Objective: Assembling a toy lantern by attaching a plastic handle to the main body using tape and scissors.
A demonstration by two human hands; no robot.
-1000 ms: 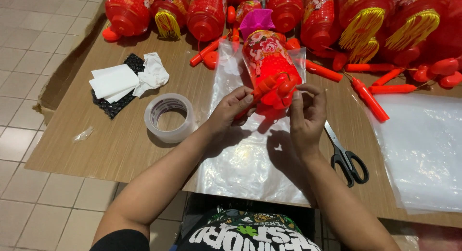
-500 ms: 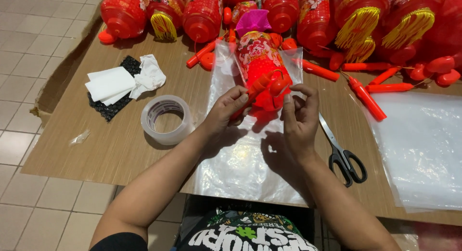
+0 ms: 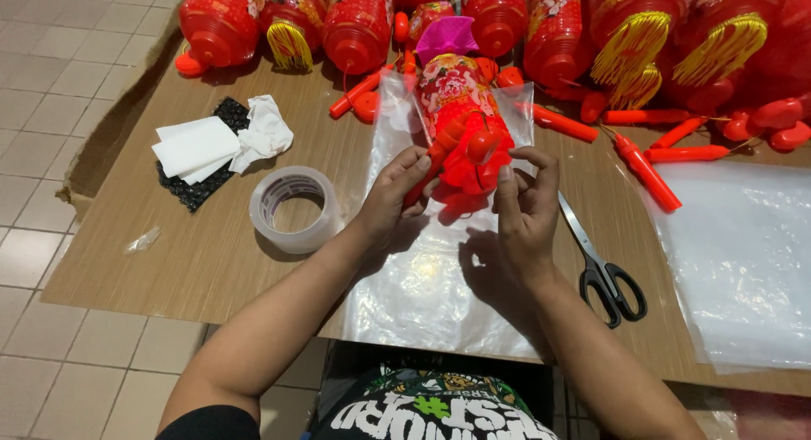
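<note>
We see the red lantern [image 3: 460,123] lying between both hands: left hand [image 3: 395,195] and right hand [image 3: 524,212] fingertips pinch its near end, over the clear plastic bag [image 3: 422,279].

The lantern [image 3: 460,123] is showing glossy red plastic with a printed floral skin, and a pink paper-like cap at its far end. The bag [image 3: 422,271] under it is looking like thin clear plastic film, shiny and crinkled. The table [image 3: 169,263] is showing a matt wood-grain surface. The tape roll [image 3: 296,210] on the left is looking clear and glossy. The scissors [image 3: 604,267] on the right are showing bright metal blades and black plastic handles. The far-left tissue [image 3: 263,134] is looking soft, white and crumpled. The right-hand sheets [image 3: 743,263] are looking like smooth, hazy plastic film.
</note>
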